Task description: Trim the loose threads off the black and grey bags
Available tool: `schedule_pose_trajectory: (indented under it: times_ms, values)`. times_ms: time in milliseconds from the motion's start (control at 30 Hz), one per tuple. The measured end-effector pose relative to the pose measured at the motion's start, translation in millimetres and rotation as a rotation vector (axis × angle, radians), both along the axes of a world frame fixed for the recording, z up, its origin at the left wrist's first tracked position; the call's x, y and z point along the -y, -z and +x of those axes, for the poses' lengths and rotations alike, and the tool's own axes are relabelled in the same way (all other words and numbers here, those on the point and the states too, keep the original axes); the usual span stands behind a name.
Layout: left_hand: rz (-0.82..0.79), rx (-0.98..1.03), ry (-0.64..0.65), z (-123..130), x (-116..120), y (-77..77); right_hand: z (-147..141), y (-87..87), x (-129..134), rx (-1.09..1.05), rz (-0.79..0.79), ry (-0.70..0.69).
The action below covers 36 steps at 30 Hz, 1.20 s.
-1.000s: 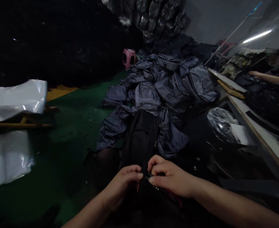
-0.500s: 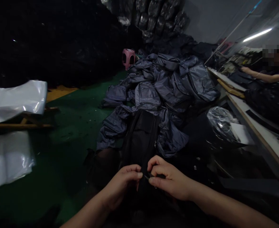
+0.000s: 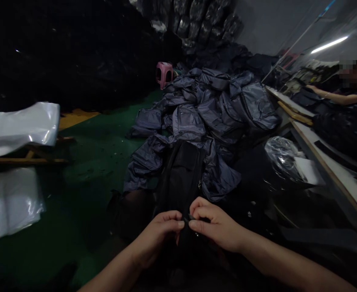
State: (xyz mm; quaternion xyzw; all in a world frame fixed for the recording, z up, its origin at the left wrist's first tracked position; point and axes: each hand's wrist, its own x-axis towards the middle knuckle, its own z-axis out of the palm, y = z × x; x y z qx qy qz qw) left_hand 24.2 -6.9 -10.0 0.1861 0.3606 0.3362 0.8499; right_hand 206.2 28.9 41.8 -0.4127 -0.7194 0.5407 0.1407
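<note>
A black backpack (image 3: 178, 174) lies lengthwise before me, a zipper with metal pulls along its right side. My left hand (image 3: 163, 229) is closed at its near end, thumb and forefinger pinching the dark fabric. Just right of those fingertips, my right hand (image 3: 216, 225) is closed around a small dark pointed tool (image 3: 191, 217), its tip toward the left thumb. Most of the tool is hidden in the palm, so its exact kind cannot be made out. The two hands are nearly touching. The backpack's near end fades into shadow.
Grey-blue bags (image 3: 190, 121) are heaped beyond the backpack. A pink stool (image 3: 164, 75) stands behind them. Clear plastic sheets (image 3: 11, 202) lie left on the green floor (image 3: 87, 182). At right, a co-worker's arm (image 3: 333, 96) is over a long table (image 3: 327, 158).
My right hand has shifted slightly, bringing the pointed tool's tip up and closer to the left thumb. The left hand keeps its pinch. The co-worker's arm moved a little left.
</note>
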Motion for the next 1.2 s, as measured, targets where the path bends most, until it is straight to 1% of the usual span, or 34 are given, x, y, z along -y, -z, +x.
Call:
schedule_pose_trajectory:
  times_ms: [167, 267, 367, 567, 1033, 1200]
  values:
    - [0.010, 0.018, 0.006, 1, 1, 1.6, 0, -1.9, -2, -0.063, -0.177, 0.081]
    - [0.004, 0.024, -0.002, 1, 0, 1.9, 2, -7.1, -3, -0.047, -0.224, 0.045]
    - [0.003, 0.037, -0.003, 1, 0, 2.1, 2, -12.7, -4, -0.003, -0.228, 0.014]
    - [0.005, 0.036, -0.009, 0, 1, 2.0, -3, -18.8, -3, 0.043, -0.213, 0.011]
    - [0.022, 0.022, -0.007, 0, 1, 4.2, -4, -20.4, -3, 0.096, -0.189, -0.021]
    - [0.007, 0.026, -0.021, 0, 0, 4.1, -2, -18.6, -3, 0.096, -0.139, -0.057]
